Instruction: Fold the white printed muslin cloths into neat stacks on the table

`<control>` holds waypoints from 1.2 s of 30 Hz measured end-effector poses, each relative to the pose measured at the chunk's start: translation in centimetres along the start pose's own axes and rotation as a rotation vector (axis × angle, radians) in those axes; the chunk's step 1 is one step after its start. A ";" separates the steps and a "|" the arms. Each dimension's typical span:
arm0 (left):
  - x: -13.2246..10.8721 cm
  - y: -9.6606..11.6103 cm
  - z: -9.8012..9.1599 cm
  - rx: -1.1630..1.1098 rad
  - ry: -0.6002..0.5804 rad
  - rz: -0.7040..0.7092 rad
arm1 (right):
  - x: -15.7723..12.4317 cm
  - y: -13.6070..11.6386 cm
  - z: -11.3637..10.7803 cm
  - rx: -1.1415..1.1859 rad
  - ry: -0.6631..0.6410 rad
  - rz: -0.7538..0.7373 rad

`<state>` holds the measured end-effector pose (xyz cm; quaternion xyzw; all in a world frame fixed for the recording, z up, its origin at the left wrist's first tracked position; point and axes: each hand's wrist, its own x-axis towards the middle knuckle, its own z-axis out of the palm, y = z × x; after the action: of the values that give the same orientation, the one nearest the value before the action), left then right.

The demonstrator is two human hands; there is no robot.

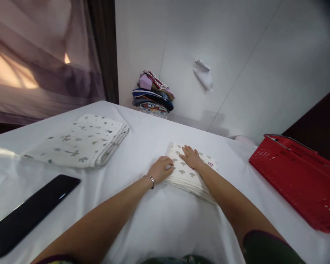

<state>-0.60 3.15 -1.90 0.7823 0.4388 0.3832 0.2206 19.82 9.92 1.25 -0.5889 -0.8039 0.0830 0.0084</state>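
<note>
A folded white cloth (186, 175) with grey mushroom shapes and small red marks lies in the middle of the white-covered table. My right hand (191, 158) rests flat on top of it, fingers spread. At the cloth's left edge, my left hand (161, 169) curls its fingers and thumb around the border; a bracelet circles that wrist. Farther left lies a larger folded cloth (82, 141), white with grey plant-like prints, touched by neither hand.
A long black object (30, 212) with rounded corners lies front left. To the right stands a red basket (294, 179) with a metal handle. Behind the table is a stack of folded clothes (153, 96). A white scrap (204, 75) is on the pale surface beyond, and a curtain (44, 66) hangs left.
</note>
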 end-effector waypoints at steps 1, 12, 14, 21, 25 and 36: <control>0.0 0.0 0.0 -0.001 -0.005 -0.008 | 0.2 0.1 0.4 -0.003 -0.003 0.005; 0.0 0.3 -0.2 0.004 -0.017 -0.077 | -2.3 2.2 -0.2 0.103 0.072 0.059; 0.0 0.5 -0.2 0.050 0.011 -0.174 | -4.3 4.0 -0.3 0.190 0.148 0.177; 0.6 1.5 -0.9 0.121 -0.154 -0.506 | -11.9 8.1 1.0 0.713 0.318 0.576; 0.9 1.3 -1.4 0.059 -0.196 -0.599 | -13.3 7.5 0.9 1.083 0.351 0.634; 0.9 1.0 -1.6 0.005 -0.190 -0.676 | -12.7 7.8 0.3 1.266 0.193 0.605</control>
<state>-1.08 3.42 0.16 0.6253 0.6517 0.2129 0.3728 31.03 0.08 0.96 -0.6731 -0.3982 0.4804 0.3970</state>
